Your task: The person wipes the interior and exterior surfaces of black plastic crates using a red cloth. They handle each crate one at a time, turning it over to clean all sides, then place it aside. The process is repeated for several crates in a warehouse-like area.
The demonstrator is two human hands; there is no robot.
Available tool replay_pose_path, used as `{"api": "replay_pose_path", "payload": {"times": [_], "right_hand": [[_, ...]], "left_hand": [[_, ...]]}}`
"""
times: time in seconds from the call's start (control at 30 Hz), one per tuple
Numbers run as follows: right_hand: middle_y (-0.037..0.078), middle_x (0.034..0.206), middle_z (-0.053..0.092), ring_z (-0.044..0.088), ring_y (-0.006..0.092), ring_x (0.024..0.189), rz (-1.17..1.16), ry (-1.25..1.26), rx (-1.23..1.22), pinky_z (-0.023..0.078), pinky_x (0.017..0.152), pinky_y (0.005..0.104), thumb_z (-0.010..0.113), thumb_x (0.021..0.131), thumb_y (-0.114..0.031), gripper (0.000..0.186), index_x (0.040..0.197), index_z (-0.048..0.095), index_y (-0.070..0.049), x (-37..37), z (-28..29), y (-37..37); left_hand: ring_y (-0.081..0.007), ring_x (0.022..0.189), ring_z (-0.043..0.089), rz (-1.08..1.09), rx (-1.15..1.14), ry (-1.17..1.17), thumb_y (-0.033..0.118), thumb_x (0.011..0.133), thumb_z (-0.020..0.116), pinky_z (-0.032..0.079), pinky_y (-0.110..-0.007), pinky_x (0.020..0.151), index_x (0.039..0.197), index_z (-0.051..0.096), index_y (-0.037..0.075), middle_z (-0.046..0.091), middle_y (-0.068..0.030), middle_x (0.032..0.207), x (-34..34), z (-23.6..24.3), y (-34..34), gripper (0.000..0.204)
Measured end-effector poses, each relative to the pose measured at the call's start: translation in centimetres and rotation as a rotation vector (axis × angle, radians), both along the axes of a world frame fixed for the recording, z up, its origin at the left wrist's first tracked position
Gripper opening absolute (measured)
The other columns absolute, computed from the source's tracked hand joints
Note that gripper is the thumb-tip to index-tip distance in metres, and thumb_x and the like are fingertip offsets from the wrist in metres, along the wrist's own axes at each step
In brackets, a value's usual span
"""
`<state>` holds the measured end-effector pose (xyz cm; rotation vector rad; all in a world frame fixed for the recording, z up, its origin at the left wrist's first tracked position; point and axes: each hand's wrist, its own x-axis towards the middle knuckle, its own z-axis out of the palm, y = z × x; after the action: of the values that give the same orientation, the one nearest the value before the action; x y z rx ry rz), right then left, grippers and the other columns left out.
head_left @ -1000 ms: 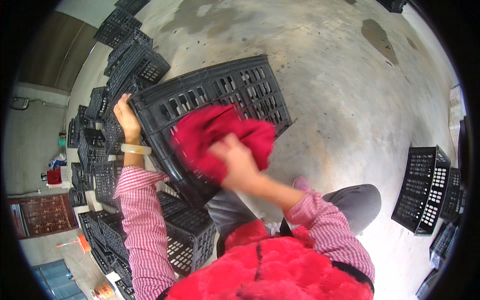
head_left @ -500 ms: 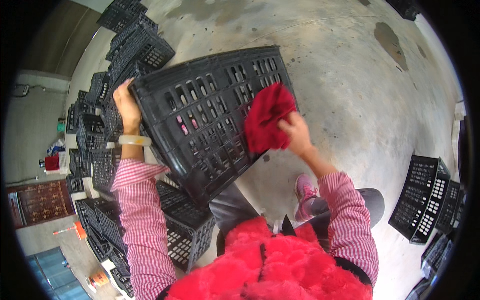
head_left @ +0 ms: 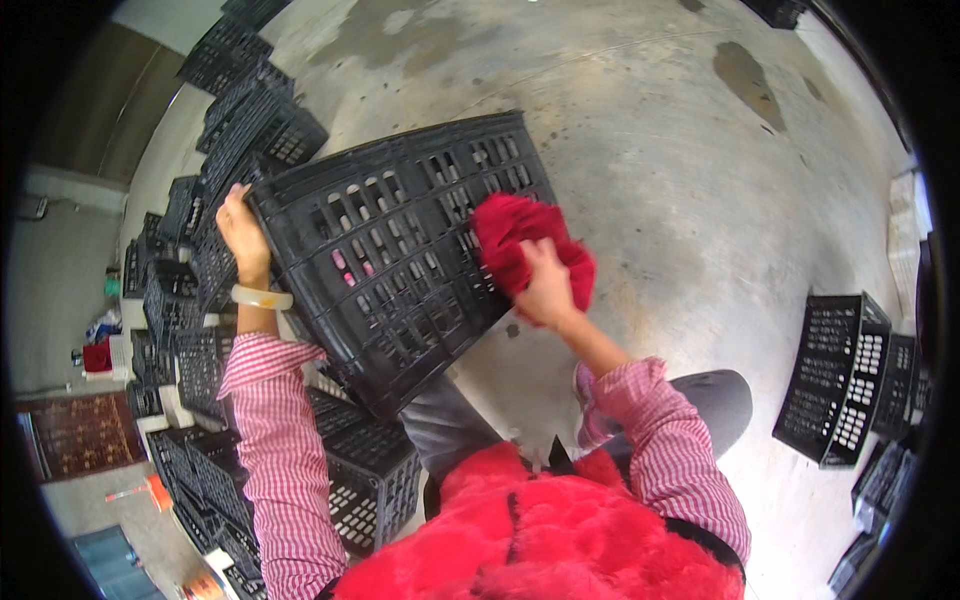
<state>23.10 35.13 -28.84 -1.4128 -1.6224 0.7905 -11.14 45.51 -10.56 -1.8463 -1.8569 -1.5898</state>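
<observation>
Bare concrete floor [head_left: 680, 190] here, grey and blotched with darker damp stains [head_left: 745, 70] toward the top. Black slotted crates [head_left: 215, 150] sit stacked in rows along its left edge, and a few more black crates [head_left: 845, 375] stand on it at the right, well apart from those.

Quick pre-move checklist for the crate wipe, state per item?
1. Left hand grips the black crate at its far corner: ok.
2. Right hand presses the red cloth on the crate's side: ok.
3. Crate held tilted, off the concrete floor: ok.
4. Crate's lower edge rests on the lap: cannot tell.
5. Wiped area clean: cannot tell.
</observation>
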Motion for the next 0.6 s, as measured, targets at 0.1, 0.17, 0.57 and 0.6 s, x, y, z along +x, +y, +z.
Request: {"api": "replay_pose_path", "payload": {"times": [0.1, 0.17, 0.57, 0.6], "right_hand": [[0.023, 0.106, 0.047, 0.054, 0.0432, 0.096, 0.251, 0.152, -0.084, 0.049, 0.077, 0.0455, 0.071, 0.062, -0.011, 0.057, 0.115, 0.051, -0.005, -2.5, 6.2, -5.4], [0.024, 0.113, 0.047, 0.052, 0.0433, 0.102, 0.384, 0.162, -0.016, 0.046, 0.086, 0.0448, 0.073, 0.064, -0.019, 0.060, 0.117, 0.049, -0.004, -3.6, 9.5, -8.6], [0.019, 0.119, 0.047, 0.052, 0.0390, 0.103, 0.057, 0.023, -0.136, 0.045, 0.085, 0.0433, 0.072, 0.064, -0.019, 0.058, 0.116, 0.049, -0.008, 0.8, 0.9, -8.9], [0.018, 0.121, 0.048, 0.053, 0.0383, 0.105, -0.066, 0.002, -0.223, 0.045, 0.086, 0.0424, 0.072, 0.064, -0.019, 0.061, 0.119, 0.048, -0.007, 1.6, 0.5, -8.5]], "left_hand": [[-0.0216, 0.080, 0.060, -0.057, -0.042, -0.102, 0.025, 0.091, 0.040, 0.043, -0.031, 0.081, 0.089, 0.061, -0.015, 0.066, -0.0172, 0.084, 1.1, 0.3, 0.1, 0.045], [-0.0226, 0.082, 0.061, -0.079, -0.066, -0.127, 0.025, 0.091, 0.040, 0.043, -0.032, 0.082, 0.089, 0.061, -0.015, 0.066, -0.0177, 0.085, 2.4, 0.1, -0.3, 0.045], [-0.0146, 0.072, 0.055, -0.121, -0.117, -0.049, 0.031, 0.093, 0.045, 0.043, -0.028, 0.072, 0.076, 0.057, -0.012, 0.060, -0.0124, 0.070, 5.0, 1.5, -1.0, 0.047], [-0.0133, 0.062, 0.049, -0.118, -0.062, -0.034, 0.033, 0.093, 0.045, 0.040, -0.031, 0.062, 0.068, 0.052, -0.009, 0.052, -0.0087, 0.061, 5.6, 1.5, -0.6, 0.050]]}}
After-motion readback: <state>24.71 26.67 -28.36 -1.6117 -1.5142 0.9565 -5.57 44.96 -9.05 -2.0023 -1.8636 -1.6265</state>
